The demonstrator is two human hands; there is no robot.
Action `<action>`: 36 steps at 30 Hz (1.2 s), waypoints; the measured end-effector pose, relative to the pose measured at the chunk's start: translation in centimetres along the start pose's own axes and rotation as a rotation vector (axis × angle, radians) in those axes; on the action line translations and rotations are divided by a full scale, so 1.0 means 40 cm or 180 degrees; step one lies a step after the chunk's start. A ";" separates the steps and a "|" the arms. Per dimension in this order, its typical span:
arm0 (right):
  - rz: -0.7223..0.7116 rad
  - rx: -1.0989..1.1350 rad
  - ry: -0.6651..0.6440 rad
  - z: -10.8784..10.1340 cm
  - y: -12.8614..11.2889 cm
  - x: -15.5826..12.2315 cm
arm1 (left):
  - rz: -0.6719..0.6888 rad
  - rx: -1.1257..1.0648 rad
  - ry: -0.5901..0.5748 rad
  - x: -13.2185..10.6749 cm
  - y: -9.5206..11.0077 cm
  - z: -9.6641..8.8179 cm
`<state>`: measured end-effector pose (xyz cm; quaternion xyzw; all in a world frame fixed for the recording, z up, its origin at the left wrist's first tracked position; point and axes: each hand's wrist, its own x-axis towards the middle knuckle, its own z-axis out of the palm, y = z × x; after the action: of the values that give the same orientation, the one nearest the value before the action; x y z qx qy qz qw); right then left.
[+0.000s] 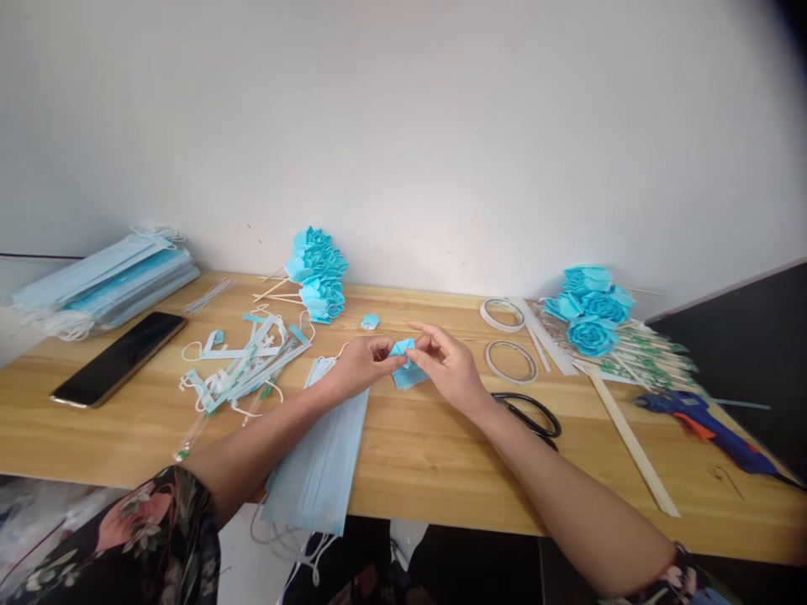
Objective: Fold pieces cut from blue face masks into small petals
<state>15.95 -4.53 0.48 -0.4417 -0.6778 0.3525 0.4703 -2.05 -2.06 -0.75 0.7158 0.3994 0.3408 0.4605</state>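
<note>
Between both hands, above the middle of the table, is a small folded piece of blue mask fabric (403,347). My left hand (369,361) pinches its left side with thumb and fingers. On the other side my right hand (445,357) grips it, thumb in front and one finger stretched out. Another blue piece (411,378) shows just below the fold; whether the two are joined I cannot tell. Under my left forearm lie flat blue face masks (321,454), their lower end hanging over the table's front edge. A small blue folded piece (370,321) rests behind my hands.
Mask scraps (245,361), a phone (119,360) and stacked masks (107,281) lie left. Blue fabric flowers on sticks (321,273) stand behind. Rightward are tape rolls (512,361), black-handled scissors (535,412), more flowers (593,334), a wooden strip (630,441) and a glue gun (709,428).
</note>
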 end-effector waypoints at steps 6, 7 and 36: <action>0.0183 0.0360 -0.0070 0.006 0.000 -0.001 | -0.0085 0.0060 -0.0022 -0.017 -0.003 -0.001; 0.0192 0.0417 -0.0134 0.009 0.001 -0.002 | -0.0074 0.0054 -0.0053 -0.018 -0.001 0.000; 0.0076 0.0028 -0.0338 0.032 -0.003 -0.019 | 0.0082 -0.0505 0.0180 -0.015 0.001 -0.009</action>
<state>14.83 -5.38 -0.05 -0.4283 -0.6950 0.3840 0.4313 -2.63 -2.47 -0.68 0.6722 0.3748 0.3973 0.4999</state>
